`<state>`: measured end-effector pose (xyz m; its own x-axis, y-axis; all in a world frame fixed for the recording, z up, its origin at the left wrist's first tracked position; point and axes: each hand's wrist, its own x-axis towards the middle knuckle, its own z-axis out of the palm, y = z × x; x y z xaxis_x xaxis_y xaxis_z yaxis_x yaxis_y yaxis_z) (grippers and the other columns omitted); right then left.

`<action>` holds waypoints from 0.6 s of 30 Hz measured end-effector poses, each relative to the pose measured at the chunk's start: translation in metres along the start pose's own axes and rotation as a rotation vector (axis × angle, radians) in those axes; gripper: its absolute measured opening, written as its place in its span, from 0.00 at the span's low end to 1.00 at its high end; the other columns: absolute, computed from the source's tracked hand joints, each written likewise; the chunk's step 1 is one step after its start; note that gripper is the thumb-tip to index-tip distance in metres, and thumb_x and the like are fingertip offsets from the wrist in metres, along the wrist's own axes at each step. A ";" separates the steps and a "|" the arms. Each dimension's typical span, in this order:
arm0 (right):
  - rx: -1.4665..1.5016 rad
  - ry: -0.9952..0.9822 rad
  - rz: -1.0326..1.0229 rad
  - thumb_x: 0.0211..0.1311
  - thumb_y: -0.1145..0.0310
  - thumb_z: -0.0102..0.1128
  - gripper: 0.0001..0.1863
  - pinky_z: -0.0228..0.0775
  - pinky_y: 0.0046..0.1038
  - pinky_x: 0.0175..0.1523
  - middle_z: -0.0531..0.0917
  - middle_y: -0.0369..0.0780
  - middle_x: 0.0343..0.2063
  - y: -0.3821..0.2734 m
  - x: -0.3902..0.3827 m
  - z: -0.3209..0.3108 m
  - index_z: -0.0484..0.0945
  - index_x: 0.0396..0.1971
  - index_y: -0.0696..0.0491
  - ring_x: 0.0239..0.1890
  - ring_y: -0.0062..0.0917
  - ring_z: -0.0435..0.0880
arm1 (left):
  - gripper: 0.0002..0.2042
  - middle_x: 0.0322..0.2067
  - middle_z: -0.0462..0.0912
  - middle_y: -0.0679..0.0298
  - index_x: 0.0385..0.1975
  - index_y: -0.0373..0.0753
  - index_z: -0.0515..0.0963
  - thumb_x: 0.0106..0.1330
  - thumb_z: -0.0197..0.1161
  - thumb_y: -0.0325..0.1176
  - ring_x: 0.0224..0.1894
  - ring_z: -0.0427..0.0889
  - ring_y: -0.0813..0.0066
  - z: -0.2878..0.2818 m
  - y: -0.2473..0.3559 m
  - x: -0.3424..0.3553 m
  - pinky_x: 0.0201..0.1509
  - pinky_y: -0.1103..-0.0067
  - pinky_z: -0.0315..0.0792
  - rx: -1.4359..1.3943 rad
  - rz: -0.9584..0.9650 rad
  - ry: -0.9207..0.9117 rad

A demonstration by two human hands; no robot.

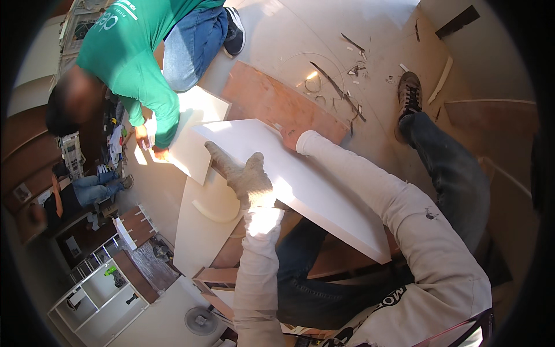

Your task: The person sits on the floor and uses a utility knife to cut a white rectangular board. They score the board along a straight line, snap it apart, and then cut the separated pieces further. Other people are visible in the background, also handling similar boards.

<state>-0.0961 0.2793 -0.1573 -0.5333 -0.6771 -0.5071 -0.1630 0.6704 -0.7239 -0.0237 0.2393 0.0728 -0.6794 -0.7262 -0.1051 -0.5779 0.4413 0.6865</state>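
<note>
A thick white panel [324,191] lies slantwise across my lap, its narrow edge facing me. My left hand [245,176], in a grey-beige work glove, grips the panel's left edge; the thumb is over the top face and the index finger runs along the edge. On the far edge is my bare right hand [292,137], closed on the panel, with some fingers hidden. Just beyond the panel's far left end, a person in a green top [130,63] leans over another white panel [199,110], both hands at its left side.
A reddish-brown board [277,98] lies behind the panel. Dark strips [338,87] and scraps litter the floor. A curved pale strip [217,211] is left of my lap. Farther left are a second person [81,194], a white shelf frame [107,301] and a fan [200,321].
</note>
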 end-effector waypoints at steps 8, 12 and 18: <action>0.079 -0.092 -0.025 0.69 0.62 0.32 0.25 0.72 0.40 0.57 0.80 0.54 0.48 -0.010 0.082 0.021 0.78 0.46 0.63 0.49 0.46 0.81 | 0.44 0.61 0.64 0.44 0.73 0.40 0.42 0.55 0.57 0.21 0.53 0.73 0.56 0.006 -0.017 0.000 0.56 0.71 0.71 -0.111 0.057 -0.011; 0.288 -0.122 0.129 0.66 0.65 0.33 0.24 0.76 0.37 0.52 0.82 0.50 0.47 -0.007 0.086 0.017 0.78 0.49 0.60 0.46 0.40 0.84 | 0.45 0.59 0.66 0.45 0.73 0.40 0.41 0.55 0.56 0.19 0.50 0.74 0.57 0.008 -0.022 0.004 0.54 0.72 0.72 -0.142 0.077 -0.002; -0.035 -0.124 -0.096 0.64 0.67 0.37 0.23 0.73 0.38 0.56 0.81 0.52 0.49 0.001 0.096 0.020 0.79 0.48 0.62 0.51 0.44 0.81 | 0.45 0.56 0.69 0.45 0.74 0.40 0.40 0.55 0.54 0.15 0.46 0.77 0.60 0.011 -0.024 0.009 0.51 0.73 0.74 -0.153 0.102 0.018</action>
<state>-0.1310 0.2084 -0.2161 -0.4075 -0.7693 -0.4921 -0.2381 0.6097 -0.7560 -0.0209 0.2279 0.0476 -0.7222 -0.6914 -0.0175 -0.4301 0.4292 0.7943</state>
